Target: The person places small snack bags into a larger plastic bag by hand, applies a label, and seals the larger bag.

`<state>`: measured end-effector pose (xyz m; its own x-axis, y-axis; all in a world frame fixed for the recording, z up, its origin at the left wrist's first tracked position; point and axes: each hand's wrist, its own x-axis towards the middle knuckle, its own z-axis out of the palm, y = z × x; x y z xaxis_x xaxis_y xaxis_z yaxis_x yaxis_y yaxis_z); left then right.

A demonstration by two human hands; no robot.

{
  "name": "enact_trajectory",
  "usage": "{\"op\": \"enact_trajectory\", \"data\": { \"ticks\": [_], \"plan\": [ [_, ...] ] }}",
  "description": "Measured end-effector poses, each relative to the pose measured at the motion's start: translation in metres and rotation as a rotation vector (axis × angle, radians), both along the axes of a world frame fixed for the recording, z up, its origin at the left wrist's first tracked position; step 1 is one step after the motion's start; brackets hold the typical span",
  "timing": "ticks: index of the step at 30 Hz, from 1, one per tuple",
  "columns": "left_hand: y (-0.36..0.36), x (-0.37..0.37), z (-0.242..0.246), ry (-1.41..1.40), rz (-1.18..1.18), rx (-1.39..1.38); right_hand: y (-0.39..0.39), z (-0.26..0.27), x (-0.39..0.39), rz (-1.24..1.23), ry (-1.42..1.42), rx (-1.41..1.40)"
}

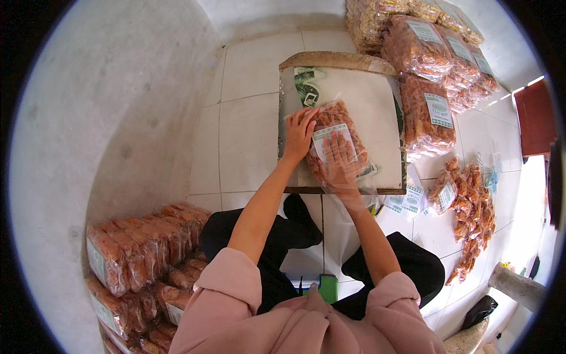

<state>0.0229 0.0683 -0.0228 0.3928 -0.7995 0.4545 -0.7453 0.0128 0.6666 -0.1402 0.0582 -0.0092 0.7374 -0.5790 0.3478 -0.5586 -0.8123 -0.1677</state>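
Note:
A clear plastic bag of reddish-brown crackers or chips (342,113) lies at a slant on a low table with a worn white top (376,101). My right hand (339,161) is inside the bag's film, palm down. Its fingers lie flat over a printed white and green paper label (322,142), covering part of it. Along the bag's upper left edge rests my left hand (301,130), fingers bent against the side. Whether those fingers pinch the film cannot be made out. Loose film from the bag's mouth surrounds my right wrist.
Filled, labelled bags (426,113) are stacked at the right. Loose labels (413,199) lie beside the table's near right corner. Farther right, small packs (473,212) lie on the tiled floor. More packed bags (146,248) are piled against the left wall.

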Motion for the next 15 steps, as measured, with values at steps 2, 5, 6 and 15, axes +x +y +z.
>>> {"op": "enact_trajectory", "data": {
  "ticks": [2, 5, 6, 15],
  "plan": [
    [0.004, 0.006, -0.001, -0.007, 0.012, 0.024, 0.006, 0.005, -0.001, 0.038, -0.019, 0.039],
    [0.004, 0.008, 0.001, 0.002, 0.007, 0.032, 0.011, 0.007, -0.009, 0.024, 0.002, 0.018],
    [0.002, 0.006, 0.003, 0.013, -0.006, 0.028, 0.010, 0.006, -0.012, 0.041, -0.034, -0.034],
    [0.014, -0.047, 0.011, -0.287, 0.032, 0.184, 0.002, 0.005, -0.030, 0.149, 0.066, 0.024]
  ]
}}
